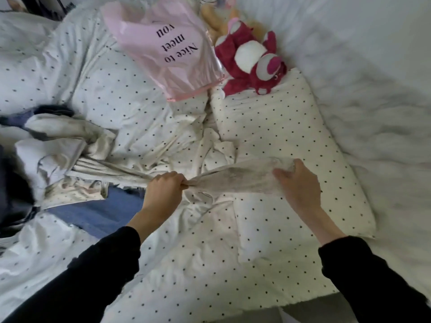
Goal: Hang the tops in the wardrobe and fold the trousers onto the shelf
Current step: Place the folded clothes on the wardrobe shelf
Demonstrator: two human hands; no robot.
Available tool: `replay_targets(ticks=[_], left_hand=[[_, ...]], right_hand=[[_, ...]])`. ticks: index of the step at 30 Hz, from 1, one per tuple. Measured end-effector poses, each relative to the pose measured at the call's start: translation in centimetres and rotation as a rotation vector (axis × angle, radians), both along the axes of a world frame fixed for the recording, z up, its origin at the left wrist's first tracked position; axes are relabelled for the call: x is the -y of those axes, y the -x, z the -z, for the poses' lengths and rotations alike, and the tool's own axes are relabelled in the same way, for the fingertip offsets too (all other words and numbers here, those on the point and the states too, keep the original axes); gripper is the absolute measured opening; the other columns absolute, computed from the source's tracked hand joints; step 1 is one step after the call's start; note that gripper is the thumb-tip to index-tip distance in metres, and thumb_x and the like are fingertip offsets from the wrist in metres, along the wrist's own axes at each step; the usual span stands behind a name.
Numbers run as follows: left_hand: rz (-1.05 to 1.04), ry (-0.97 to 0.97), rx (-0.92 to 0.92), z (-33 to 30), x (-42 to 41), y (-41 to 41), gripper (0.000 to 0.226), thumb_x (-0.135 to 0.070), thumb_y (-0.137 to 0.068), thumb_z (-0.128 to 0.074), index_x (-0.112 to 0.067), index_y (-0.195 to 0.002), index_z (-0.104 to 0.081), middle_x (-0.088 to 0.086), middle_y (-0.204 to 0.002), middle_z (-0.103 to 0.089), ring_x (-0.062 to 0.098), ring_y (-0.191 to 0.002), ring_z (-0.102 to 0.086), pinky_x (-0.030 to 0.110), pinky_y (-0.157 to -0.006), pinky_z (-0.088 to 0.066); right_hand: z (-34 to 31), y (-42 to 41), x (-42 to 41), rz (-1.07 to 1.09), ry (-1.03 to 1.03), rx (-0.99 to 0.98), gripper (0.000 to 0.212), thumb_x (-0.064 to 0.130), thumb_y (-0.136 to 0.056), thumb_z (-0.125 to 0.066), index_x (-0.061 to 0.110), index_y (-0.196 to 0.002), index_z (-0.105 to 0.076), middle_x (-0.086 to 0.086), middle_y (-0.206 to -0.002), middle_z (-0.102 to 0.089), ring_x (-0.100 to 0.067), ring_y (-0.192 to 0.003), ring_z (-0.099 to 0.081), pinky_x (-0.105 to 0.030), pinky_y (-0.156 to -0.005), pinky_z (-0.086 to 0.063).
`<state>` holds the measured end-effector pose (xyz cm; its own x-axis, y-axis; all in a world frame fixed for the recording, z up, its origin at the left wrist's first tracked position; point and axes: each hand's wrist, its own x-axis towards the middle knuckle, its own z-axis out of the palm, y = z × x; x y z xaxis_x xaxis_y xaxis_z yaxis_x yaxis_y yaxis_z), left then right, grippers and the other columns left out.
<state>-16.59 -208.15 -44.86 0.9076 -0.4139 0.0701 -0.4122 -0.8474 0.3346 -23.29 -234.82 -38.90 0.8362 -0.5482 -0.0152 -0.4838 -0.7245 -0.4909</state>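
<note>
A pale lacy garment [238, 180] is being stretched above the dotted bed [268, 229], bunched tightly in the grip of the left hand [166, 188] and pinched at its other end by the right hand [296, 183], beside the clothes pile [70, 159].

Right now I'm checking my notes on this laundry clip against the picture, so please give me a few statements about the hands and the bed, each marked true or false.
1. Both hands grip the same pale garment. True.
2. The left hand lies flat and open on the bed. False: its fingers are curled tight round a bunched part of the garment.
3. The right hand holds the garment over the dotted pillow. True.
4. The pink bag lies in the pile of clothes at the left. False: it lies apart from it, further up the bed beside the red plush toy.
5. The plush toy is tucked under the pillow. False: it lies at the pillow's far end, in plain sight.
</note>
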Motion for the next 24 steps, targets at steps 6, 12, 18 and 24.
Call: replay_targets(ticks=[6,12,18,24], left_hand=[[0.081,0.201,0.065,-3.8,8.6,1.1,0.012,-0.008,-0.076,-0.071,-0.006,-0.066,-0.065,0.008,-0.062,-0.060,0.030,-0.053,-0.059,0.025,-0.050,-0.029],[0.187,0.457,0.069,-5.8,10.5,-0.1,0.011,-0.012,-0.080,-0.060,-0.006,-0.073,-0.066,0.006,-0.069,-0.063,0.025,-0.059,-0.058,0.031,-0.050,-0.046],[0.069,-0.074,-0.405,-0.8,4.1,-2.4,0.066,-0.027,-0.088,-0.063,-0.021,-0.144,-0.028,0.005,-0.139,-0.045,0.027,-0.123,-0.047,0.038,-0.100,-0.039],[-0.132,-0.360,-0.290,2.3,1.1,-4.7,0.033,-0.010,-0.093,-0.046,-0.020,-0.123,-0.053,0.003,-0.117,-0.057,0.026,-0.106,-0.056,0.033,-0.075,-0.042]], right_hand=[[1.6,0.8,1.5,-0.382,0.168,-0.159,0.093,0.042,-0.082,-0.067,0.021,-0.151,-0.008,-0.002,-0.158,-0.011,-0.022,-0.145,-0.012,-0.051,-0.114,-0.012],[2.9,-0.4,1.3,-0.574,0.123,0.106,0.006,0.011,-0.081,-0.068,0.012,-0.075,-0.067,-0.003,-0.075,-0.069,-0.024,-0.072,-0.063,-0.042,-0.091,-0.041],[2.0,-1.9,2.5,-0.387,0.128,0.109,0.019,0.003,-0.082,-0.059,0.012,-0.066,-0.061,-0.003,-0.053,-0.058,-0.020,-0.045,-0.044,-0.017,-0.044,-0.025],[1.0,-0.7,5.1,-0.362,0.349,0.098,0.039,0.025,-0.082,-0.037,0.012,-0.076,-0.073,0.002,-0.051,-0.059,-0.017,-0.038,-0.040,-0.010,-0.046,-0.012]])
